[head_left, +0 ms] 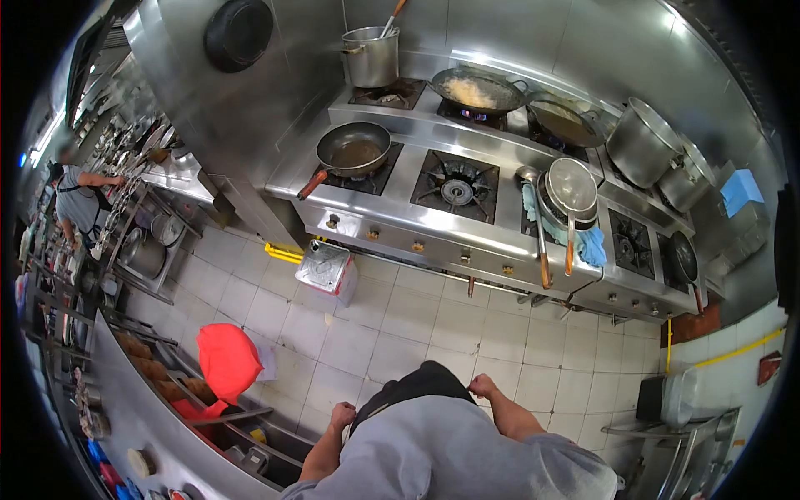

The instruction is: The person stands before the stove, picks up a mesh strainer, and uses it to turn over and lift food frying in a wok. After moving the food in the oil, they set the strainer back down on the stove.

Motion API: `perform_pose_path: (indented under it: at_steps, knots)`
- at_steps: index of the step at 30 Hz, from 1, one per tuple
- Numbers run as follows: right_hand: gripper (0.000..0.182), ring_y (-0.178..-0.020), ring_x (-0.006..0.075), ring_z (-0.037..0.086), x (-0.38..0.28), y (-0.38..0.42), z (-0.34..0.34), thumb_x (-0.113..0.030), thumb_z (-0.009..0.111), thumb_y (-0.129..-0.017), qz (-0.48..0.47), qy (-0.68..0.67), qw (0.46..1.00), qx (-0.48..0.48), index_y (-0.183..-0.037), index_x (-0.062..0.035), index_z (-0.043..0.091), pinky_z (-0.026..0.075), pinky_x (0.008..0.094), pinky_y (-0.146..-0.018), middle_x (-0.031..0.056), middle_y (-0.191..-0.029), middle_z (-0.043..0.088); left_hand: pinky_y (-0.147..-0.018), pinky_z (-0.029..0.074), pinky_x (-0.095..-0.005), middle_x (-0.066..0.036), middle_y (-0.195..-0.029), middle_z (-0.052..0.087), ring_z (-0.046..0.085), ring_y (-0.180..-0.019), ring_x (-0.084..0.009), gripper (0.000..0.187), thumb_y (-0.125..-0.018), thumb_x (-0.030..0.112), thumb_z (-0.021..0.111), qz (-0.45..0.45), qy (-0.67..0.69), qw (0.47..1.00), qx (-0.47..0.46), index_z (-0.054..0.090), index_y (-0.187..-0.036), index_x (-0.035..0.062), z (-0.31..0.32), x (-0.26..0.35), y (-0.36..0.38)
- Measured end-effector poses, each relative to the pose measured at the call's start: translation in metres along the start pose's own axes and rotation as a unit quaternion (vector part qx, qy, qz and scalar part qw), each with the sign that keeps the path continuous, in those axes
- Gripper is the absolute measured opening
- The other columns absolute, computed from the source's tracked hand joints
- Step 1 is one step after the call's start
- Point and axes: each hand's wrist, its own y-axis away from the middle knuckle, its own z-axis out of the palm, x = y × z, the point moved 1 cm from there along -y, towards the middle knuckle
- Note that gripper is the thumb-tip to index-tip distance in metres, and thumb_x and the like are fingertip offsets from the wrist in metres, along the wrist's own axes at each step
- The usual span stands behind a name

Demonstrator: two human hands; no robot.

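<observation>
My left hand (342, 414) hangs beside my dark apron at the waist, its fingers curled in; whatever they hold, if anything, is too small to tell. On the other side of the apron (421, 383), my right hand (482, 386) is also closed near the cloth, and its grip is unclear. Both hands are far from the stove (392, 225). A frying pan (354, 150) with a red-brown handle rests on the front left burner. Behind it, food cooks in a wok (477, 90) over a blue flame.
Tall pots (644, 142) stand at the back right. A strainer (572, 185) and ladle (542, 225) lie over pans on the stove. A lidded container (325, 268) and a red bag (227, 362) are low at left. Another person (81, 196) works at far left.
</observation>
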Motion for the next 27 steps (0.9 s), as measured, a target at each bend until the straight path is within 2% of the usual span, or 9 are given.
perform_pose_path:
  at_steps: [2,3,5,8,12,18,20,23,27]
  knots:
    - [0.018,-0.048,0.018,0.056,-0.01,0.003,-0.018,-0.016,0.058,-0.066,-0.014,0.032,0.999,-0.013,-0.061,0.0005,0.062,0.046,0.0315,-0.048,0.0118,-0.056,0.059,-0.062,0.05,-0.0312,-0.014,-0.074,0.065,0.062,-0.067,-0.0225,0.016,-0.066,0.01,0.059,-0.014,0.023,1.0,0.0,0.065,-0.079,0.0039,0.005,0.008,0.01]
    - [0.026,-0.056,0.0256,0.061,-0.01,-0.001,-0.023,-0.026,0.058,-0.065,0.001,0.029,1.0,-0.009,-0.058,-0.0007,0.062,0.05,0.0343,-0.062,0.015,-0.056,0.06,-0.06,0.05,-0.0307,-0.013,-0.072,0.064,0.062,-0.065,-0.021,0.015,-0.066,0.009,0.06,-0.023,0.038,0.999,0.002,0.065,-0.079,0.0032,0.007,0.013,0.015]
    - [0.018,-0.046,0.0201,0.056,-0.013,-0.009,-0.033,-0.015,0.054,-0.065,-0.037,0.04,0.998,0.023,-0.058,-0.0004,0.061,0.046,0.033,-0.048,0.012,-0.052,0.057,-0.055,0.049,-0.0297,-0.012,-0.068,0.063,0.06,-0.059,-0.0181,0.014,-0.065,0.007,0.061,-0.038,0.069,0.997,0.009,0.064,-0.078,0.0018,0.01,0.024,0.022]
    - [0.019,-0.046,0.0179,0.055,-0.023,-0.022,-0.054,-0.015,0.055,-0.065,-0.024,0.04,0.998,0.037,-0.057,0.0005,0.061,0.046,0.0319,-0.047,0.0117,-0.052,0.057,-0.053,0.048,-0.029,-0.01,-0.064,0.062,0.059,-0.058,-0.0168,0.014,-0.065,0.006,0.062,-0.03,0.075,0.997,0.022,0.063,-0.078,0.0012,0.015,0.032,0.027]
    - [0.021,-0.048,0.015,0.056,-0.029,-0.058,-0.084,-0.017,0.062,-0.067,-0.042,0.01,0.999,-0.023,-0.06,0.0022,0.062,0.045,0.0292,-0.044,0.01,-0.054,0.058,-0.053,0.048,-0.0293,-0.009,-0.066,0.062,0.058,-0.057,-0.0165,0.015,-0.067,0.005,0.061,-0.013,0.085,0.995,0.055,0.062,-0.08,-0.0004,0.025,0.037,0.027]
    - [0.019,-0.042,0.0174,0.051,-0.068,-0.111,-0.148,-0.016,0.059,-0.071,-0.048,-0.17,0.984,-0.002,-0.062,0.0008,0.061,0.04,0.0302,-0.037,0.0083,-0.051,0.054,-0.054,0.046,-0.0268,-0.009,-0.071,0.062,0.058,-0.06,-0.0147,0.017,-0.069,0.004,0.059,-0.056,0.139,0.986,0.078,0.06,-0.085,-0.0026,0.04,0.069,0.068]
    - [0.019,-0.041,0.0137,0.045,-0.086,-0.131,-0.169,-0.012,0.058,-0.074,-0.053,-0.213,0.976,0.004,-0.057,-0.0023,0.056,0.036,0.0298,-0.035,0.0058,-0.051,0.05,-0.053,0.045,-0.0257,-0.009,-0.071,0.062,0.058,-0.061,-0.0143,0.018,-0.07,0.004,0.059,-0.075,0.155,0.982,0.081,0.06,-0.087,-0.0028,0.046,0.081,0.089]
    - [0.022,-0.04,0.0141,0.044,-0.118,-0.155,-0.197,-0.01,0.056,-0.074,-0.042,-0.255,0.966,0.028,-0.053,-0.0038,0.053,0.035,0.0297,-0.036,0.0055,-0.049,0.048,-0.052,0.044,-0.0247,-0.009,-0.07,0.062,0.057,-0.06,-0.0136,0.018,-0.072,0.004,0.057,-0.087,0.208,0.968,0.109,0.06,-0.088,-0.0029,0.071,0.05,0.103]
    - [0.022,-0.04,0.0148,0.042,-0.153,-0.186,-0.215,-0.01,0.055,-0.076,-0.057,-0.337,0.939,0.038,-0.054,-0.0065,0.049,0.034,0.0306,-0.036,0.0038,-0.049,0.045,-0.055,0.045,-0.0271,-0.009,-0.071,0.062,0.057,-0.062,-0.0169,0.018,-0.073,0.005,0.056,-0.036,0.101,0.98,0.166,0.06,-0.087,-0.0047,0.086,0.049,0.154]
